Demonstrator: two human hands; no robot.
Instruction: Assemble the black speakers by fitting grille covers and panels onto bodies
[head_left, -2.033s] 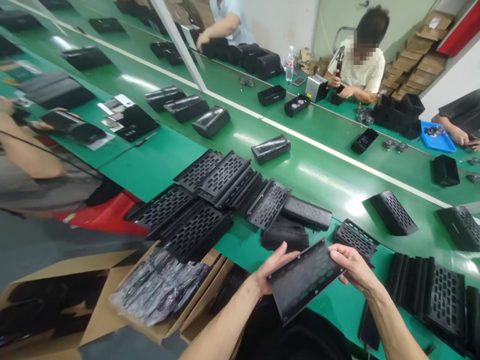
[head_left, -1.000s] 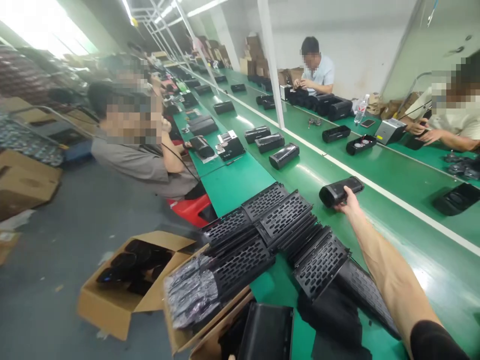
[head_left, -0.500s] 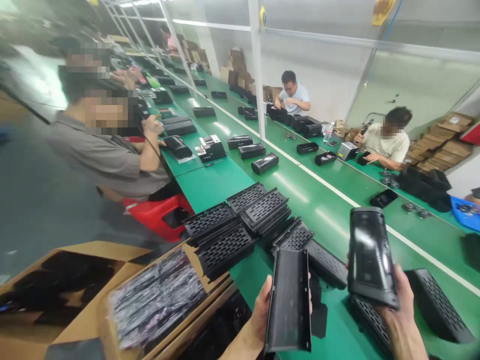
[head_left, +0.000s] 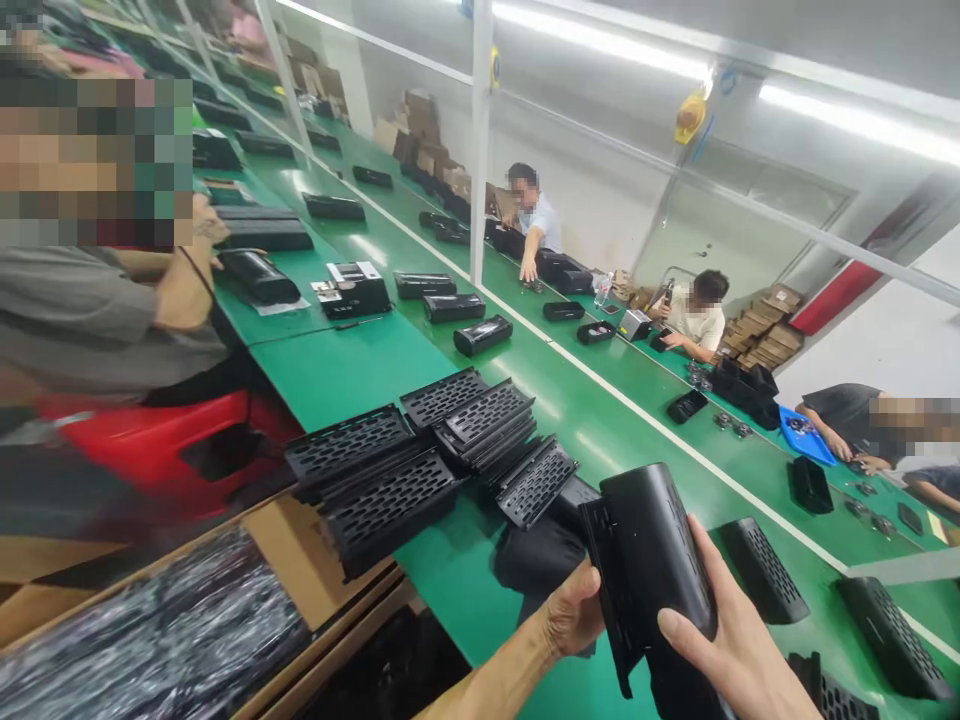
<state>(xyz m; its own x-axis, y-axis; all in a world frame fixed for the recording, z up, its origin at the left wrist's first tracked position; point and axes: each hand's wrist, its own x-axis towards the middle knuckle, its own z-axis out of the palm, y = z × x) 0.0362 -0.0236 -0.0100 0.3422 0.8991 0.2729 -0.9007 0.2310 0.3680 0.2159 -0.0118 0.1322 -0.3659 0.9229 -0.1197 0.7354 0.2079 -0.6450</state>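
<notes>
My left hand (head_left: 574, 615) is closed on the edge of a black plastic cover panel (head_left: 609, 580), thumb on top. My right hand (head_left: 724, 630) wraps around a rounded black plastic housing (head_left: 649, 530), with slots along its far side. Panel and housing are close together, tilted, and seem to touch; the hands hide part of the join. Just beyond them, slotted black grille covers (head_left: 536, 485) lie in a loose stack. A dark soft-looking piece (head_left: 536, 555) rests under my left hand's side of the bench.
Several slotted black shells (head_left: 761, 570) lie to my right. On the green conveyor (head_left: 570, 390) stand finished-looking black units (head_left: 484, 335). A cardboard box (head_left: 289, 570) with plastic-wrapped parts is at lower left, near a red stool (head_left: 172, 440). Co-workers sit along both sides.
My hands have brought the panel and the housing together from apart. The housing has turned from its glossy face to its matte side. My view has swung to the right.
</notes>
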